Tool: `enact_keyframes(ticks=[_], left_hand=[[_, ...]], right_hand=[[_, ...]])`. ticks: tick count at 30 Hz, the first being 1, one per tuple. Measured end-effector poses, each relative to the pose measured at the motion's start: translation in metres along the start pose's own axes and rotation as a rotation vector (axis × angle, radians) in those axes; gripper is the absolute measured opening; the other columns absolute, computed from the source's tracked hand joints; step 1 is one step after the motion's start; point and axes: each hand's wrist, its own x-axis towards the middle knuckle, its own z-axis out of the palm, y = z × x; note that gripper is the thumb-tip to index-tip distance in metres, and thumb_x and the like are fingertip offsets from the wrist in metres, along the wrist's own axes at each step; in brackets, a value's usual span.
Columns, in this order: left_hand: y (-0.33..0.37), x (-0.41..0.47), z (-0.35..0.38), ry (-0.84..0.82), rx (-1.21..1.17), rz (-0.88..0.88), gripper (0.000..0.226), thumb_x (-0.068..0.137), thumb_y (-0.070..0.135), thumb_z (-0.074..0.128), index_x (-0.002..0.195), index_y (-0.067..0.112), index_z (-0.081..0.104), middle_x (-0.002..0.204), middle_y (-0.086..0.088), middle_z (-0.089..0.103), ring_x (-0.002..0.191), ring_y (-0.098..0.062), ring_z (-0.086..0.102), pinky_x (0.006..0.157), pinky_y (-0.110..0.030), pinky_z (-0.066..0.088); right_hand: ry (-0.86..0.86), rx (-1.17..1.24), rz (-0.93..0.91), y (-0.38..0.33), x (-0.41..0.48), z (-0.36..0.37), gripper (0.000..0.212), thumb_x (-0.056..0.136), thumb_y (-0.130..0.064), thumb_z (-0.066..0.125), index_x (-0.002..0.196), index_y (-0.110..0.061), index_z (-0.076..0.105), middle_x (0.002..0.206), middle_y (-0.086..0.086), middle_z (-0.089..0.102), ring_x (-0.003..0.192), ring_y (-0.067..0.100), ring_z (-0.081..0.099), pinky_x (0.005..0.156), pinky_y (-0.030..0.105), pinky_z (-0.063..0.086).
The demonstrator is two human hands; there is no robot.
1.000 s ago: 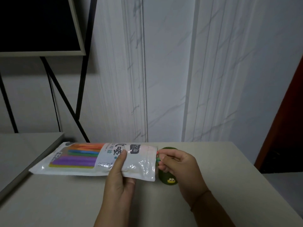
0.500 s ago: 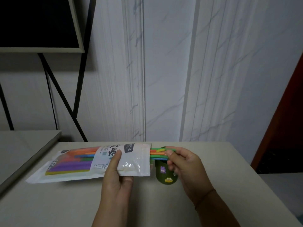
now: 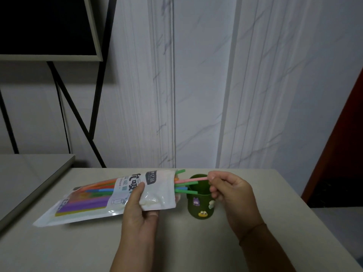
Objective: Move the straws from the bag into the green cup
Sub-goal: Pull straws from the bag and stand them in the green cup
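Note:
A white plastic bag [image 3: 94,205] of coloured straws lies sideways over the table, its open mouth pointing right. My left hand [image 3: 140,205] grips the bag near that mouth. Several straw ends, green and blue [image 3: 185,191], poke out of the opening. My right hand [image 3: 228,190] pinches the end of a pink straw [image 3: 191,180] that is partly drawn out of the bag and lies across the top of the green cup [image 3: 200,205]. The cup stands upright between my hands, with small charms on its front.
The beige table [image 3: 78,246] runs to the wall behind. A lower grey surface [image 3: 29,173] adjoins it on the left. A dark board on a black metal stand [image 3: 64,91] rises at the back left. A dark red door edge [image 3: 337,154] is at the right.
My right hand has pulled to the right, drawing the pink straw farther out of the bag. More straw ends now stick out of the mouth, and the cup is more exposed.

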Motion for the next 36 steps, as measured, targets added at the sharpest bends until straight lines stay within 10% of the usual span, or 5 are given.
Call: enact_keyframes(ticks=[10, 16, 25, 30, 36], left_hand=[[-0.010, -0.004, 0.003, 0.015, 0.009, 0.065, 0.036, 0.083, 0.002, 0.066, 0.114, 0.019, 0.059, 0.114, -0.008, 0.070, 0.107, -0.026, 0.067, 0.100, -0.060, 0.044], [-0.011, -0.004, 0.004, 0.041, -0.001, 0.091, 0.038, 0.082, 0.002, 0.067, 0.116, 0.018, 0.060, 0.112, -0.007, 0.072, 0.098, -0.020, 0.070, 0.095, -0.047, 0.051], [-0.008, -0.004, 0.006, 0.039, -0.012, 0.080, 0.048, 0.084, 0.004, 0.067, 0.129, 0.017, 0.055, 0.112, -0.007, 0.071, 0.103, -0.022, 0.069, 0.092, -0.048, 0.053], [0.003, -0.002, 0.005, 0.052, -0.081, 0.059, 0.047, 0.085, 0.004, 0.066, 0.126, 0.020, 0.050, 0.109, -0.010, 0.071, 0.091, -0.024, 0.071, 0.044, -0.049, 0.056], [0.003, -0.004, 0.006, 0.075, -0.089, 0.042, 0.038, 0.084, 0.004, 0.066, 0.115, 0.021, 0.052, 0.106, -0.009, 0.071, 0.088, -0.025, 0.071, 0.040, -0.045, 0.054]], right_hand=[[-0.120, -0.072, 0.019, 0.002, -0.014, 0.024, 0.015, 0.092, -0.020, 0.054, 0.096, -0.012, 0.066, 0.081, 0.012, 0.069, 0.049, 0.010, 0.056, 0.044, 0.021, 0.047], [-0.076, -0.052, -0.059, -0.001, -0.020, 0.031, 0.046, 0.081, -0.006, 0.067, 0.118, -0.024, 0.047, 0.093, 0.011, 0.068, 0.053, 0.010, 0.062, 0.049, 0.020, 0.051], [-0.088, -0.063, -0.068, 0.003, -0.018, 0.028, 0.011, 0.080, 0.001, 0.067, 0.085, -0.009, 0.069, 0.072, 0.007, 0.074, 0.060, 0.014, 0.070, 0.055, 0.018, 0.054], [-0.017, 0.161, -0.030, -0.001, -0.003, 0.007, 0.006, 0.082, -0.001, 0.063, 0.081, -0.004, 0.068, 0.057, 0.003, 0.067, 0.053, 0.009, 0.064, 0.054, 0.017, 0.053], [-0.090, 0.512, 0.135, 0.001, 0.003, 0.006, 0.020, 0.080, -0.007, 0.058, 0.097, 0.002, 0.065, 0.067, 0.003, 0.057, 0.053, 0.005, 0.055, 0.050, 0.014, 0.048]])
